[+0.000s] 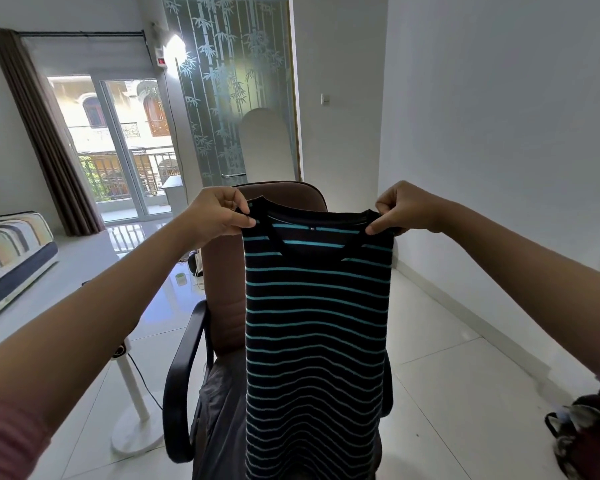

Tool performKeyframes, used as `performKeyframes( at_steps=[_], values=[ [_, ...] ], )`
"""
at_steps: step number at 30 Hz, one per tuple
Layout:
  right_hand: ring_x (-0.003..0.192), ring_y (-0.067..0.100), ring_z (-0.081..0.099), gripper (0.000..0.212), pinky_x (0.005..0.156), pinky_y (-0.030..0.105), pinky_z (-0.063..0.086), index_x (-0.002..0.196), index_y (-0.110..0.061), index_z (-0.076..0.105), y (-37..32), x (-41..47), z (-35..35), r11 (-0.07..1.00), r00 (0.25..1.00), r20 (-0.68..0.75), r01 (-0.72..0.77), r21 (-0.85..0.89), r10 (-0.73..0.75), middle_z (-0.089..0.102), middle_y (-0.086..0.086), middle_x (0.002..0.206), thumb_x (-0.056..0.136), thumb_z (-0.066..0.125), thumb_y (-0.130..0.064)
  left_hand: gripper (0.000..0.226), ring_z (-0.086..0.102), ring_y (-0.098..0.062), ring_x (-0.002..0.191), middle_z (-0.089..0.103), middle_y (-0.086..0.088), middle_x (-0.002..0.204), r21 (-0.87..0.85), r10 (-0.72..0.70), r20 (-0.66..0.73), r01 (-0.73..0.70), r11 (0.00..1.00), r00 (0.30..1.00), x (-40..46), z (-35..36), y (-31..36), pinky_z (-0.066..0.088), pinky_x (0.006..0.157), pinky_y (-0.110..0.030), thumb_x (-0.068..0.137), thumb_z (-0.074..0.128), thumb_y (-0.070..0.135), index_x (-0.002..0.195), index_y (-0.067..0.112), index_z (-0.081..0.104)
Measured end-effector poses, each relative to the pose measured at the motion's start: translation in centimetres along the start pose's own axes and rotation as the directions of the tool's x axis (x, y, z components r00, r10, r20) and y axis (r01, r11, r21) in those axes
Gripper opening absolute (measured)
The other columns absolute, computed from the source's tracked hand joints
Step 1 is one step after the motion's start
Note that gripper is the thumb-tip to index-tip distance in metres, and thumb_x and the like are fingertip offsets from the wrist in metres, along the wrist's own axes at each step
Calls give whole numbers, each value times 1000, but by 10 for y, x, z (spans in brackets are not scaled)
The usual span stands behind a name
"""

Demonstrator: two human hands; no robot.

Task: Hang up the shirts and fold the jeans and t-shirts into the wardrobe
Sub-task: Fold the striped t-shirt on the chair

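A black t-shirt with thin turquoise stripes (316,327) hangs straight down in front of me, folded narrow with the sleeves tucked behind. My left hand (219,214) pinches its left shoulder beside the collar. My right hand (400,211) pinches the right shoulder at the same height. The neck opening faces me and shows a small white size label. Behind the shirt, dark grey clothing (219,420) lies on the seat of a brown office chair (222,285). The wardrobe is not in view.
The chair has black armrests and stands on a white tiled floor. A white fan stand (136,407) is at its left, a striped mattress (11,251) at far left. A dark bag (582,431) lies at lower right. White walls close the right side.
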State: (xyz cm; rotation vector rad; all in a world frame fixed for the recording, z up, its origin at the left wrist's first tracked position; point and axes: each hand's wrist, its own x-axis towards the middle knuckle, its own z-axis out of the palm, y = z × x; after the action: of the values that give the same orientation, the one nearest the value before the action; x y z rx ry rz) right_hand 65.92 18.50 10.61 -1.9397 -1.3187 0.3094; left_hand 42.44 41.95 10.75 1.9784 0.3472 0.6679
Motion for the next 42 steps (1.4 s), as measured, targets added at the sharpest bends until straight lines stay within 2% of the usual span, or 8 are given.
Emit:
performKeyframes(
  at_steps=[4,9,16,20,27,32,38,42],
  values=[
    [44,12,31,56,54,26,41,46,-15,29,-1,0,-2,987,999,-3,53,154,-53,27,-1,45,74,72,7,36,52,-18,63,50,-6,62,31,18,37,-19,999,999,2,-3,-4,52,56,-18,72,72,-9,55,19,56],
    [38,8,28,57,43,15,35,49,-14,26,-12,-2,-8,975,994,34,91,202,-100,25,-5,42,75,71,9,36,48,-8,51,46,4,50,39,22,64,-25,999,998,4,-6,-6,49,53,-15,73,69,-13,58,11,47],
    [36,5,27,64,38,13,29,39,-22,27,-20,1,-9,944,990,76,88,318,-118,26,-8,41,75,64,16,53,50,-19,64,49,0,53,-40,26,112,-22,999,993,7,-8,-3,53,59,-19,76,59,-20,45,22,49],
    [37,6,26,64,37,14,25,40,-24,27,-21,3,-8,923,989,100,62,379,-108,26,-8,42,69,67,17,40,59,-16,63,55,1,54,-82,14,112,-4,997,994,9,-8,0,56,61,-21,76,57,-22,59,11,45],
    [39,6,37,60,40,14,38,46,-21,31,-18,6,-1,893,990,104,41,448,-98,33,-7,45,75,55,26,43,66,-21,76,62,-10,74,-110,-33,138,48,993,990,9,-4,-5,59,71,-25,75,60,-22,57,17,63],
    [51,12,44,52,47,18,47,50,-22,41,-14,8,2,890,988,90,69,451,-122,36,6,63,67,68,19,31,69,-16,71,69,-5,68,-74,-84,126,94,993,988,6,-4,-7,58,64,-23,74,60,-23,69,7,66],
    [46,5,49,37,46,14,46,63,-8,42,-8,3,6,906,995,54,54,420,-84,45,-7,49,76,63,20,31,71,-16,72,71,-4,71,-129,-110,64,117,985,992,2,-2,-11,57,61,-23,74,60,-23,72,7,69],
    [58,8,64,22,54,15,51,76,-4,58,-5,3,10,885,992,67,67,460,-109,65,-4,61,80,60,17,34,70,-16,81,70,-6,86,-151,-83,39,88,985,996,2,3,-13,57,64,-23,77,57,-23,84,8,70]
  ],
)
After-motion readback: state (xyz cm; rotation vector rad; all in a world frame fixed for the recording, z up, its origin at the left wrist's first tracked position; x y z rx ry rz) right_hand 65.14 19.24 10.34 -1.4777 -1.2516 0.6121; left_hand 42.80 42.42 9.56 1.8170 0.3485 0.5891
